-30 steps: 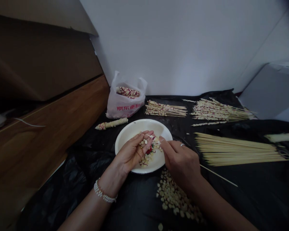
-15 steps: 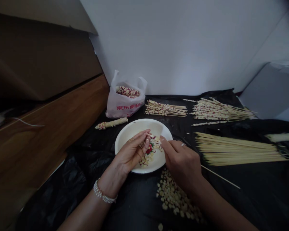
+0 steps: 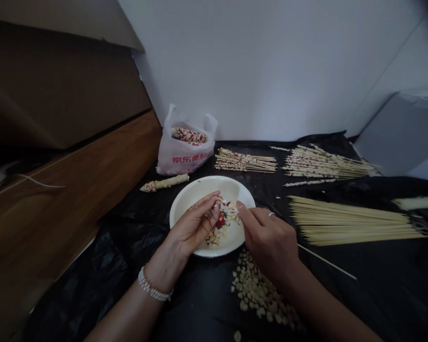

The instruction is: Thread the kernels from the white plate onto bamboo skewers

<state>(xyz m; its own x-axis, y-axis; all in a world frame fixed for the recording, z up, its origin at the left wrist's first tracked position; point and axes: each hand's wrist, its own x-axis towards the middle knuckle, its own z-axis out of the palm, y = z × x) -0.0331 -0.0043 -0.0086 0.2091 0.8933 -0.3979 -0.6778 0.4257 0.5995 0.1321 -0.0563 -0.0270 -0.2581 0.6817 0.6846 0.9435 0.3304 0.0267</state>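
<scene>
My right hand (image 3: 273, 237), with a ring on one finger, is closed round a bamboo skewer (image 3: 328, 261). The skewer's bare end sticks out behind the hand to the lower right; light kernels show on the part in front of it. My left hand (image 3: 199, 221) is closed in a pinch at the skewer's far tip, with corn kernels between its curled fingers. Both hands are over a white bowl (image 3: 180, 197). In the bowl lie loose cream and dark red corn kernels (image 3: 214, 237), beside a printed red flower.
Behind the bowl stand a plastic bag (image 3: 185, 159) with corn cobs and a partly stripped cob (image 3: 166, 183). Filled skewers (image 3: 314, 161) and bare skewers (image 3: 349, 221) lie to the right. Loose pale kernels (image 3: 257, 292) are on the black sheet (image 3: 199, 299) near me.
My left fingers have shifted slightly at the skewer's tip. The right hand and the skewer stay nearly in place.
</scene>
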